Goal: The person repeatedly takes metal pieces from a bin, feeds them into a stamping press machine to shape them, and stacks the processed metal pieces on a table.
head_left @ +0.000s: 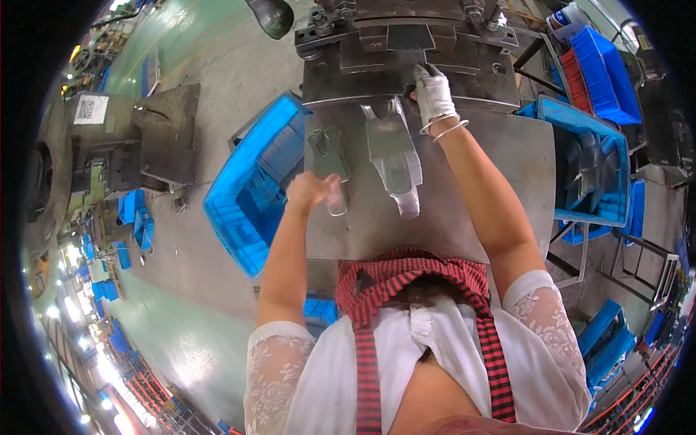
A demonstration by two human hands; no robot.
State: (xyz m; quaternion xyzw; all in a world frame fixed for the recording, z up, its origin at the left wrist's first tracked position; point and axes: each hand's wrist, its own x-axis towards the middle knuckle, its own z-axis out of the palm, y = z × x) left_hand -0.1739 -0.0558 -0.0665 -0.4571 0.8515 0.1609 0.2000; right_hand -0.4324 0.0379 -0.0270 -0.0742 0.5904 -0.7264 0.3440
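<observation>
My right hand (pixel 433 93), in a white glove, reaches to the front of the press die. Its curled fingers close at the narrow near end of a flat sheet-metal plate (pixel 410 38) lying in the die. My bare left hand (pixel 312 191) is at the left part of the metal table, beside the lower end of a small pile of shaped metal plates (pixel 328 152). Its fingers are slightly blurred, so their grip is unclear. Between my hands lies a taller, fanned stack of similar metal plates (pixel 393 154).
The steel table (pixel 449 210) stands in front of the press bed (pixel 471 94). At its left is a blue crate (pixel 235 196) holding flat plates; at its right, another blue crate (pixel 616 174) holds metal pieces. A second machine (pixel 163 138) stands farther left.
</observation>
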